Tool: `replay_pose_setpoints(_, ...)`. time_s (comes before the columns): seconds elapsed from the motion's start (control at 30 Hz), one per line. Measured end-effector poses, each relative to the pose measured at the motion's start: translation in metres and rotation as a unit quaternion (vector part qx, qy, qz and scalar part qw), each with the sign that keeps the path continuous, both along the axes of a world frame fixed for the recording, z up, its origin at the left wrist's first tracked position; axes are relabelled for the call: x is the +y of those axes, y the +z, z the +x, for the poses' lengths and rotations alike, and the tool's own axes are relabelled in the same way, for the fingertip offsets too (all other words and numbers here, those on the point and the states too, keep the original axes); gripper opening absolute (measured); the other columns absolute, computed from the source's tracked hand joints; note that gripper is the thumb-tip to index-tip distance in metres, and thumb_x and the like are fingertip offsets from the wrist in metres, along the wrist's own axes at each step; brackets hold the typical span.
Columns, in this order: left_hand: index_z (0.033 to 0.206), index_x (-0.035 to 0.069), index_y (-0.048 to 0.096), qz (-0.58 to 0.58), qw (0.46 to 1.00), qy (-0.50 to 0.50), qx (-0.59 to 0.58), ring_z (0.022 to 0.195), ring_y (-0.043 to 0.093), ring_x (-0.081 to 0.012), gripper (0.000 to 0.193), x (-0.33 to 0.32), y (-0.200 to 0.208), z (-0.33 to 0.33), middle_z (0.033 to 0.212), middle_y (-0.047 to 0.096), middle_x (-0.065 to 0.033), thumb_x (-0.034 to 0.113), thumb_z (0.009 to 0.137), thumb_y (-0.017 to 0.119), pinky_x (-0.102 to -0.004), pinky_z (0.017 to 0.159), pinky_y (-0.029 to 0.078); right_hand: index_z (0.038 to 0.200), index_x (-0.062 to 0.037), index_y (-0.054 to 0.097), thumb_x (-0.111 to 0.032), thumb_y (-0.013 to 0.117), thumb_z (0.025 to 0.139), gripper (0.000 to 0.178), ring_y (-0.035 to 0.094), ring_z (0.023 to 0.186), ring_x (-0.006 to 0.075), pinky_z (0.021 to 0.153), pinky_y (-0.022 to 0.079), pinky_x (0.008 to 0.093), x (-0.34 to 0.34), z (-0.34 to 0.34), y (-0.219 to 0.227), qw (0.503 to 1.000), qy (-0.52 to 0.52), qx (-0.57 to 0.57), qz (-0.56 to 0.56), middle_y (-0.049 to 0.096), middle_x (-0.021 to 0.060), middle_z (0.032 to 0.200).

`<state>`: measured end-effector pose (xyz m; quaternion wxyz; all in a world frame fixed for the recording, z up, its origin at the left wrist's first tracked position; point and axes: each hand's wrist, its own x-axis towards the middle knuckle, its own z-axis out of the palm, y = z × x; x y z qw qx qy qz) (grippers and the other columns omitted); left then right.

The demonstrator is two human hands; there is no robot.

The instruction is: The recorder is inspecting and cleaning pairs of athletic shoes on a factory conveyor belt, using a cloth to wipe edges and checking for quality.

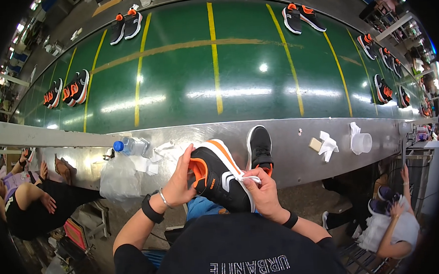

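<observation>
My left hand (179, 184) grips a black sneaker (235, 196) at its heel and orange-lined collar, holding it tilted on its side above my lap. The white sole, with an orange stripe, faces up and away from me. Pinched in the fingers of my right hand (265, 196) is a small piece of white cloth (250, 178), touching the sole's edge near the middle of the shoe. A matching sneaker (260, 146) stands on the steel ledge just beyond my right hand, toe pointing away. My left palm and the sneaker's underside are hidden.
Beyond the steel ledge (289, 133) runs a green conveyor belt (177, 84) with several sneaker pairs. On the ledge lie a blue-capped bottle (133, 146), plastic bag (120, 178), crumpled white cloths (168, 153), beige block (315, 144) and white cup (362, 143). People sit on both sides.
</observation>
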<state>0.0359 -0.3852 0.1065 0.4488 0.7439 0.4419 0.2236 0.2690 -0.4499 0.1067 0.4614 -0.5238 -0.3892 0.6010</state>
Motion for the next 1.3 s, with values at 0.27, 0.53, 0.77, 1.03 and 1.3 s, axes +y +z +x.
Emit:
replay_pose_setpoints(0.27, 0.129, 0.005, 0.034, -0.298, 0.879, 0.194, -0.318, 0.103, 0.052, -0.019, 0.055, 0.042, -0.043, 0.021, 0.127, 0.039, -0.0136, -0.009, 0.076, 0.044, -0.0323, 0.083, 0.048, 0.092, -0.0018, 0.054, -0.008, 0.057, 0.084, 0.011, 0.046, 0.107, 0.0139, 0.087, 0.037, 0.025, 0.001, -0.008, 0.006, 0.998, 0.034, 0.055, -0.015, 0.055, 0.0077, 0.1)
replay_pose_setpoints(0.53, 0.116, -0.001, 0.047, -0.435, 0.805, 0.167, -0.368, 0.088, 0.06, -0.0221, 0.037, 0.058, -0.04, 0.045, 0.101, 0.058, -0.0154, -0.007, 0.081, 0.037, -0.0326, 0.076, 0.051, 0.089, -0.0034, 0.059, -0.005, 0.062, 0.076, 0.012, 0.05, 0.091, 0.0184, 0.076, 0.043, 0.0256, 0.0, 0.021, 0.01, 0.962, 0.202, -0.12, 0.139, 0.049, 0.0088, 0.092)
replay_pose_setpoints(0.77, 0.108, -0.004, 0.054, -0.429, 0.856, 0.122, -0.262, 0.081, 0.059, -0.0146, 0.034, 0.055, -0.035, 0.061, 0.094, 0.06, -0.0112, -0.008, 0.077, 0.04, -0.0245, 0.07, 0.049, 0.076, -0.0027, 0.058, -0.004, 0.064, 0.071, 0.007, 0.049, 0.07, 0.0154, 0.063, 0.038, 0.0258, 0.011, 0.017, -0.006, 0.977, 0.074, -0.185, 0.082, 0.05, 0.0059, 0.075)
replay_pose_setpoints(1.03, 0.109, -0.001, 0.054, -0.351, 0.909, 0.087, -0.207, 0.08, 0.058, -0.0127, 0.036, 0.046, -0.025, 0.064, 0.092, 0.061, -0.0096, -0.009, 0.078, 0.039, -0.0241, 0.071, 0.048, 0.076, -0.0029, 0.06, -0.005, 0.065, 0.07, 0.009, 0.046, 0.063, 0.0152, 0.058, 0.036, 0.0255, 0.054, 0.021, -0.014, 0.969, 0.039, -0.215, 0.112, 0.045, 0.0053, 0.07)
replay_pose_setpoints(1.3, 0.126, 0.0, 0.036, -0.314, 0.924, 0.08, -0.204, 0.089, 0.055, -0.013, 0.049, 0.033, -0.029, 0.069, 0.106, 0.057, -0.012, -0.01, 0.078, 0.042, -0.0238, 0.076, 0.045, 0.078, -0.0036, 0.062, -0.012, 0.064, 0.072, 0.01, 0.049, 0.065, 0.0207, 0.06, 0.038, 0.0292, 0.101, 0.022, -0.005, 0.942, 0.122, -0.283, 0.136, 0.047, 0.0082, 0.069)
